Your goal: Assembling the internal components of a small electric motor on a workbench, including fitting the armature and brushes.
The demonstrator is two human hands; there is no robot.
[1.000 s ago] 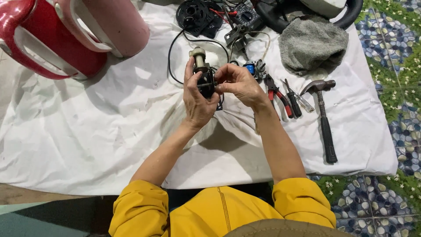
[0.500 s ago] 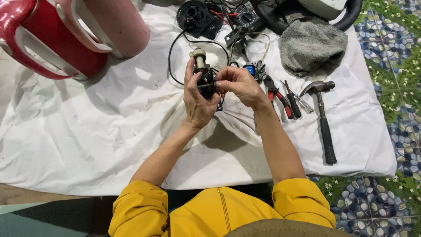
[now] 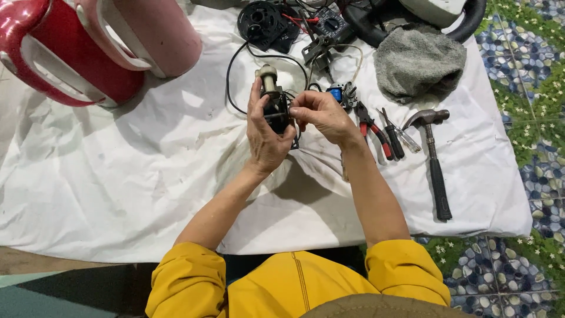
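Left hand (image 3: 266, 136) gripped small motor (image 3: 274, 106) above worktop cloth (image 3: 147, 176); right hand (image 3: 321, 115) fingers pinched, probably a wire. Pulling hard could snap it; pliers (image 3: 372, 126) lay near.

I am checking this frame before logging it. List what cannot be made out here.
- Head view: the small black motor part is mostly covered by the left hand and right hand.
- The red and pink appliance is cut off by the top and left edges.
- The black ring is cut off at the top edge.
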